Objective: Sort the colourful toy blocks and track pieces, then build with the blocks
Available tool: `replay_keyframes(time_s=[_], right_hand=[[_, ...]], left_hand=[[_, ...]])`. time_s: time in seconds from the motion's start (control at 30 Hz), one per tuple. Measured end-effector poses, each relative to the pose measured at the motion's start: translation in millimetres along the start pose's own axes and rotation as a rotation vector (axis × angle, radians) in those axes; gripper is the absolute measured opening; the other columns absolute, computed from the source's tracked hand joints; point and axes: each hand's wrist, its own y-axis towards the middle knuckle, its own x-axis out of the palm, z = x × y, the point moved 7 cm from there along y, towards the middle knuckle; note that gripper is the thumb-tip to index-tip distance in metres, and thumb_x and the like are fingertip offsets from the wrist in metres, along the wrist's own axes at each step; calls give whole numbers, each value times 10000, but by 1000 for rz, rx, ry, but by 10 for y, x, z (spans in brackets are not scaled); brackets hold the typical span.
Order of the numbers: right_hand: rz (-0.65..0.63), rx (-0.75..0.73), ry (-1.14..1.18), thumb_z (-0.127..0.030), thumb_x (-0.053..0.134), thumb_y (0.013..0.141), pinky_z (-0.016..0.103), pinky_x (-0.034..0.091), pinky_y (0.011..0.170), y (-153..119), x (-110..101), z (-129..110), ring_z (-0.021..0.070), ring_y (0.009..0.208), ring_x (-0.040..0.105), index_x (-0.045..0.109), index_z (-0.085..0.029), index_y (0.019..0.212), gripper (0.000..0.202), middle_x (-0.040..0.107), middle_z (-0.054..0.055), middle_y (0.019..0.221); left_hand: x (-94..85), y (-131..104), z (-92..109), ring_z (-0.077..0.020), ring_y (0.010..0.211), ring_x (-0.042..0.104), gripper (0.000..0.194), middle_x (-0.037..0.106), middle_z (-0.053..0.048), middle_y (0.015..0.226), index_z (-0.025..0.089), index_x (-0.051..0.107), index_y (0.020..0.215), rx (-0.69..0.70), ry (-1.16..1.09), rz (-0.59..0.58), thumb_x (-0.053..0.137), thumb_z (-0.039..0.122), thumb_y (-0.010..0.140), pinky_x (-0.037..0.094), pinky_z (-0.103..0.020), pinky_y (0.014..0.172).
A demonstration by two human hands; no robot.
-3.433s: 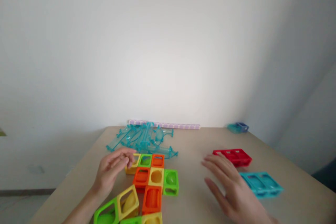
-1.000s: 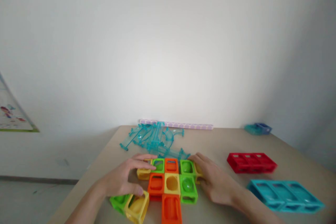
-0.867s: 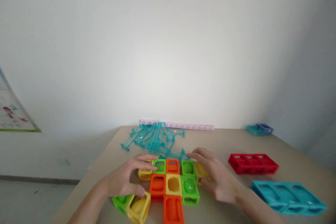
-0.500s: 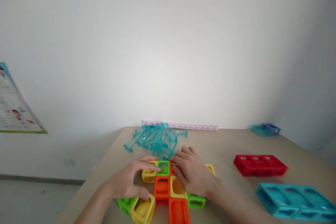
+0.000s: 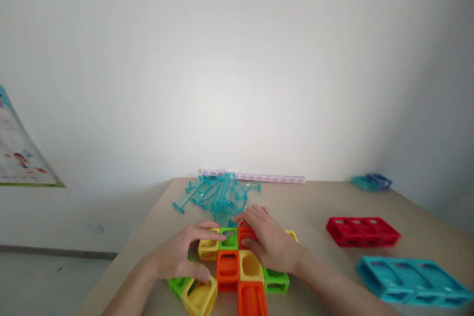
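Several hollow blocks lie joined at the table's near middle: a green block (image 5: 229,239), an orange block (image 5: 227,264), a yellow block (image 5: 251,266) and a long orange block (image 5: 252,299) among them. My left hand (image 5: 181,252) spreads its thumb and fingers apart, fingertips on the upper yellow and green blocks, thumb at a lower yellow block (image 5: 201,297). My right hand (image 5: 272,242) curls over the red-orange block (image 5: 246,235) at the upper right of the group, gripping it. A green block (image 5: 276,281) sits below that hand.
Clear teal plastic pieces (image 5: 222,197) are heaped behind the blocks, before a patterned purple strip (image 5: 266,177) by the wall. On the right lie a red triple block (image 5: 363,231) and a teal triple block (image 5: 414,280). Blue and teal pieces (image 5: 372,182) sit at the back right.
My right hand's fingers have shifted slightly left over the red-orange block, uncovering more of its front. My left hand has hardly moved. The whole view has shifted slightly.
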Motion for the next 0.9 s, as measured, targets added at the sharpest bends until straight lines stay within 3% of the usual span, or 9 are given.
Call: replay_keyframes(time_s=[0.07,0.17,0.3,0.4,0.47,0.6,0.7,0.8,0.9], right_hand=[[-2,-21,-4,-96,597,775,421,316,939,-12,14,-4,242,1047,479,514,-211,1183,432,581,62,1087],[33,-54,34,-85,577,796,402,352,909,-16,0,4,238,1003,494,548,-212,1135,363,590,59,1015],[249,-98,143,-94,530,852,339,399,787,-31,-159,-23,211,880,505,570,-209,990,184,593,45,887],[446,-42,134,-163,567,874,337,387,759,-83,-280,-58,204,819,508,578,-223,925,80,595,27,822],[505,-29,148,-191,584,878,331,389,759,-117,-291,-114,199,821,526,582,-227,915,51,603,22,824],[400,-123,248,-194,538,913,293,424,745,-124,-145,-259,181,840,554,581,-223,932,55,606,32,866],[285,-182,244,-169,503,924,285,438,769,-109,-37,-325,176,866,550,574,-216,950,89,604,43,900],[217,-208,250,-160,489,924,287,446,802,-90,-3,-360,179,908,549,567,-211,974,105,608,53,934],[174,-227,275,-123,476,907,294,451,831,-75,-16,-406,182,953,554,562,-212,1016,165,612,62,978]], left_hand=[[-5,6,7,-323,1310,405,720,449,-104,1406,276,603,1251,-3,-11,-2,820,441,585,271,-438,1108],[-4,0,9,-317,1303,416,691,447,-104,1409,272,608,1247,-3,-47,-17,810,434,606,282,-428,1102],[-10,-12,8,-316,1282,440,645,446,-101,1411,273,620,1229,-23,-99,-20,798,422,628,326,-410,1075],[-17,0,69,-311,1248,472,590,485,-91,1382,262,631,1213,2,-119,-14,778,409,661,346,-398,1060],[-12,13,124,-303,1212,505,617,529,-91,1343,244,607,1239,33,-158,-13,778,393,665,371,-387,1042],[-2,19,142,-280,1209,516,820,523,-95,1368,241,426,1391,31,-293,16,788,347,663,392,-389,1037],[-5,6,145,-277,1274,460,906,446,-93,1444,263,332,1441,43,-221,44,792,317,663,341,-405,1082],[-22,3,216,-278,1323,400,872,412,-76,1473,281,345,1436,73,-49,81,778,328,681,270,-415,1123],[-21,24,329,-283,1283,442,688,501,-69,1399,265,490,1343,99,51,100,747,365,712,295,-400,1105]])
